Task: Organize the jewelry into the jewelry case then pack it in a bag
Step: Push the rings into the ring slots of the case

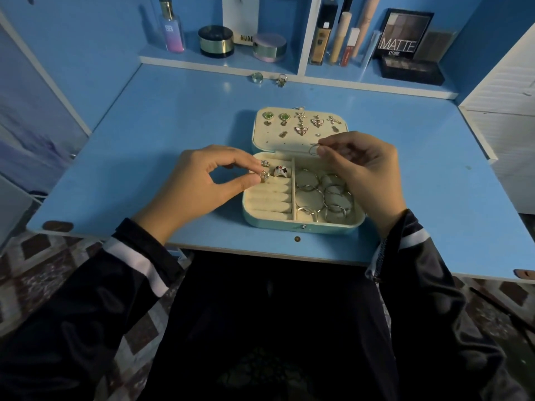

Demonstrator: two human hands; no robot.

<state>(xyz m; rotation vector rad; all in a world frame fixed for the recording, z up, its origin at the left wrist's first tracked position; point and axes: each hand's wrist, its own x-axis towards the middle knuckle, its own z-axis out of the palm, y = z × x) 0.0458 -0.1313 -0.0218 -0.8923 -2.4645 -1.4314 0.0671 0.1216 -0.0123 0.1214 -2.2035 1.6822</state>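
An open light-blue jewelry case (301,225) lies on the blue desk, cream inside. Its lid (299,127) carries several earrings. The right compartment holds several silver hoops (327,195). The ring rolls on the left hold two rings, one with red and black marks (281,172). My left hand (202,183) pinches a sparkly ring (264,175) over the ring rolls. My right hand (367,169) pinches a thin silver hoop (314,149) above the case's hinge.
Two more rings (257,77) (281,80) lie at the back of the desk (144,140) under the shelf. The shelf holds a perfume bottle (171,27), round jars (216,41), makeup tubes and a palette (404,33). A white cabinet (506,117) stands right.
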